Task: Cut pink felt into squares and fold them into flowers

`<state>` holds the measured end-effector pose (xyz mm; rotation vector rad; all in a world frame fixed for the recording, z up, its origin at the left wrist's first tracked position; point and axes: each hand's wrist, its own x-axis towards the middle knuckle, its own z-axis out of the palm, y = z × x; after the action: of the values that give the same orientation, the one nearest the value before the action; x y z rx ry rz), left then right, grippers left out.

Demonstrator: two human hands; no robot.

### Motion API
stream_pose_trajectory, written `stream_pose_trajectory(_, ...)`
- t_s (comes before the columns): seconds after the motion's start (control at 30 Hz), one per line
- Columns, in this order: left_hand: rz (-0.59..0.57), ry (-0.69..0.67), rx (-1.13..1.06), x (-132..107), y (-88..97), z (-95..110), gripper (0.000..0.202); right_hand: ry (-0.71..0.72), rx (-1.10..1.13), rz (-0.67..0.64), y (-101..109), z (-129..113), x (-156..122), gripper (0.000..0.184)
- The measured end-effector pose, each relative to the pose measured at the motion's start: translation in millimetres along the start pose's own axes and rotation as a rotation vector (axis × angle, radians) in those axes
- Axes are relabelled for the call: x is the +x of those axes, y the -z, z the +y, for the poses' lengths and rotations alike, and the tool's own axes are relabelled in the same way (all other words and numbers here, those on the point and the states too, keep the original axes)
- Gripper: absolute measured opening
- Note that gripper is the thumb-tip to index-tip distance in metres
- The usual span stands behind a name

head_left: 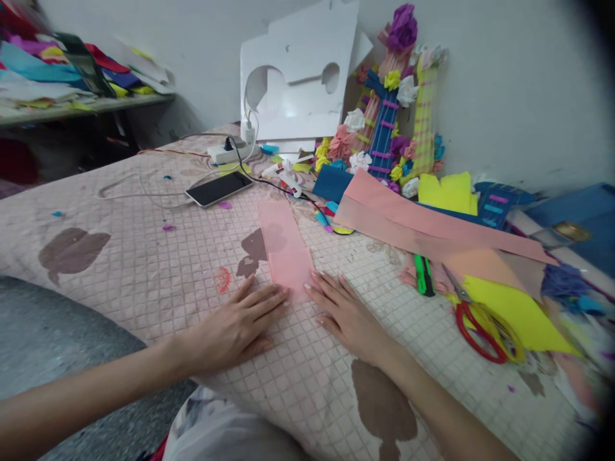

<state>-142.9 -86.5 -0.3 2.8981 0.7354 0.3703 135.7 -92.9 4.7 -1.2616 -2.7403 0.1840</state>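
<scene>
A strip of pink crepe paper (287, 246) lies on the quilted tablecloth (202, 250) in front of me, its near part doubled and more opaque than its thin far part. My left hand (240, 326) rests flat with fingers extended, the fingertips on the strip's near left corner. On the other side, my right hand (348, 317) lies with fingers stretched out, its fingertips touching the strip's right edge. Neither hand grips the paper. Further right, longer pink paper strips (432, 227) lie across the table.
Scissors (483, 333) with red and yellow handles and a green utility knife (423, 275) lie at right. Behind are a phone (218, 189), a glue gun (284, 176), a power strip (225, 153) and paper-decorated guitar shapes (384, 134). White boards (302, 109) lean on the wall.
</scene>
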Motion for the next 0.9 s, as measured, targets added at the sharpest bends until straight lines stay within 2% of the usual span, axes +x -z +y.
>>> stream_pose_trajectory(0.17,0.008,0.017,0.002,-3,0.9,3,0.055,-0.006,-0.005,0.001,-1,1,0,0.053)
stream_pose_trajectory(0.27,0.03,0.057,0.012,0,4.9,-3,0.053,0.006,0.0,0.001,-1,1,-1,0.052)
stream_pose_trajectory(0.4,0.121,0.187,0.012,16,10.8,-33,0.039,-0.002,0.005,0.0,-1,1,0,0.051)
stream_pose_trajectory(0.47,0.257,0.329,-0.028,30,13.3,-54,0.033,-0.005,0.007,0.0,0,1,0,0.052)
stream_pose_trajectory(0.5,0.263,0.379,-0.062,37,14.6,-65,0.031,-0.005,0.007,-0.002,0,0,0,0.052)
stream_pose_trajectory(0.63,0.185,0.504,-0.173,60,19.2,-90,0.022,-0.002,0.006,0.006,0,0,0,0.055)
stream_pose_trajectory(0.73,0.118,0.542,-0.168,67,21.0,-91,0.017,0.008,0.007,0.017,-1,1,-1,0.057)
stream_pose_trajectory(0.9,0.087,0.52,-0.145,68,21.2,-87,0.016,0.015,-0.009,0.01,-2,2,-1,0.055)
